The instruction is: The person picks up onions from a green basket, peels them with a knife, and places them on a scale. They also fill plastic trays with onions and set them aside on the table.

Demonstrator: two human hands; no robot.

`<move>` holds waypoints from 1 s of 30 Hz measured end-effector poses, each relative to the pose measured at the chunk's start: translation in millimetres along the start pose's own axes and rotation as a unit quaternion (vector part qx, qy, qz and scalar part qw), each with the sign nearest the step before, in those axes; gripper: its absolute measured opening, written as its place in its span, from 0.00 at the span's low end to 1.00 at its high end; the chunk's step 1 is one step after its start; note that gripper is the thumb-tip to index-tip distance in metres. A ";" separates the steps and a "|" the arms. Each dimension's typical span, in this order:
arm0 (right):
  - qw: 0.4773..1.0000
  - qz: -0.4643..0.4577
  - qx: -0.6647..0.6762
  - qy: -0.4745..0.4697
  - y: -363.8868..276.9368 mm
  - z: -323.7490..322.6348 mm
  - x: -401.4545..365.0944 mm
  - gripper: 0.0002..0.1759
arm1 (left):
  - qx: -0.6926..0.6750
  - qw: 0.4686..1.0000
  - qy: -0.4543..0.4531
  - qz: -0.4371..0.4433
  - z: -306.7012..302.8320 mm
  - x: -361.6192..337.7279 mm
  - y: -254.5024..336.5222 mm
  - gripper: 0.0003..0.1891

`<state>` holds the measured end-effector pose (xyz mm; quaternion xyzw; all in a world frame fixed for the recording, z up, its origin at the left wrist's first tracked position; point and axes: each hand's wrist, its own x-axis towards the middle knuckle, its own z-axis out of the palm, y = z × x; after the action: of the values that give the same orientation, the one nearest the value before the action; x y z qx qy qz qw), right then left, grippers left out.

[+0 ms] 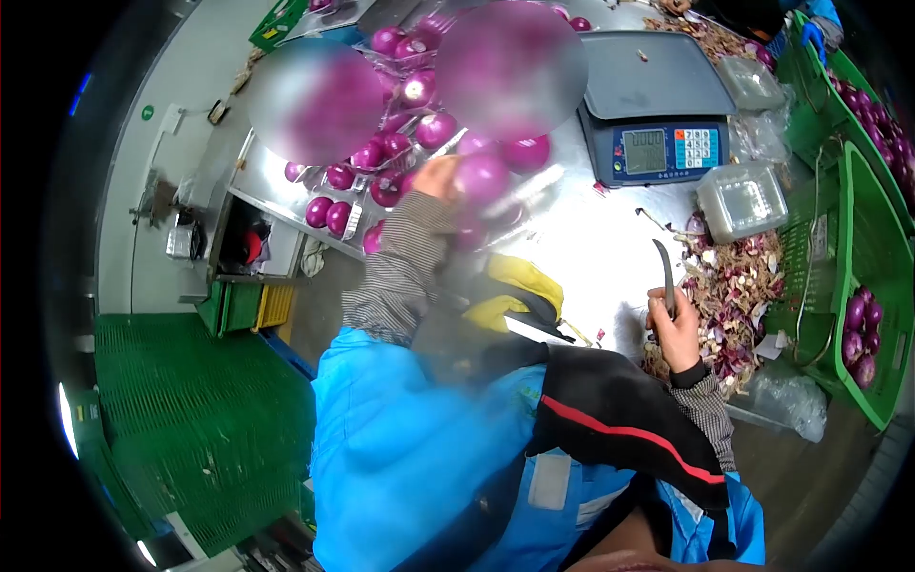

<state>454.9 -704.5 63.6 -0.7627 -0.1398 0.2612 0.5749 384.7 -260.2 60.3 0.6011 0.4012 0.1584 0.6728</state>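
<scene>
My left hand (437, 178) reaches over the steel table and grips the left side of a clear plastic tray of red onions (481, 177). The tray and its onions are smeared by motion, and my fingertips are partly hidden. Closed around the handle of a small curved knife (666, 272), my right hand (675, 329) rests by the table's near right part, the blade pointing up and away. Beside it lies a heap of onion skins and trimmings (729, 296). More packed red onions (386, 188) stand in clear trays left of my left hand.
A digital scale (658, 114) stands at the back centre-right. Near it are clear plastic containers (743, 202). Green crates (839, 286) with red onions line the right side. Two blurred patches cover part of the far onions. Another person's blue-gloved hand (813, 41) shows top right.
</scene>
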 end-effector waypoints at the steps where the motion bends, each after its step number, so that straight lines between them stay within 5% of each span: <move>1: 1.000 0.002 -0.007 0.000 -0.9 -0.7 -0.5 0.06 | -0.006 1.000 -0.008 0.028 -24.4 20.6 -14.3 0.15; 5: 0.999 0.004 -0.036 0.023 7.9 -6.0 -2.6 0.08 | 0.081 0.966 -0.013 0.244 -85.2 80.0 -54.9 0.13; 7: 0.999 0.011 -0.044 0.026 10.9 -6.6 -2.6 0.08 | -0.118 0.989 0.039 0.080 -85.1 74.2 -49.0 0.11; 14: 0.998 -0.002 -0.056 0.014 27.0 -3.3 -3.7 0.09 | 0.210 0.962 0.104 0.143 -101.9 86.6 -56.9 0.13; 18: 0.996 -0.008 -0.084 0.000 25.1 -5.0 -7.8 0.10 | 0.264 0.941 0.141 0.158 -114.2 81.8 -59.2 0.16; 20: 0.996 -0.028 -0.079 0.015 28.6 -6.1 -12.3 0.10 | 0.355 0.891 0.234 0.160 -97.1 60.8 -38.9 0.18; 22: 0.996 -0.016 -0.082 0.013 28.2 -10.6 -15.8 0.11 | 0.367 0.840 0.282 0.284 -57.8 27.2 -10.1 0.17; 24: 0.996 -0.026 -0.084 0.022 31.7 -13.0 -20.8 0.12 | 0.302 0.869 0.152 0.361 -8.2 -9.2 7.6 0.13; 26: 0.994 -0.023 -0.103 0.024 37.2 -14.0 -23.5 0.13 | 0.275 0.905 -0.017 0.324 49.0 -45.1 -0.7 0.13; 30: 0.990 -0.026 -0.132 0.039 81.1 -7.1 -23.9 0.14 | 0.472 0.817 -0.243 0.225 127.1 -66.7 -88.4 0.39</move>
<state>432.0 -746.8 -6.3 -0.8377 -0.1700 0.1956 0.4806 411.9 -413.4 -4.8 0.9372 0.1039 -0.0545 0.3283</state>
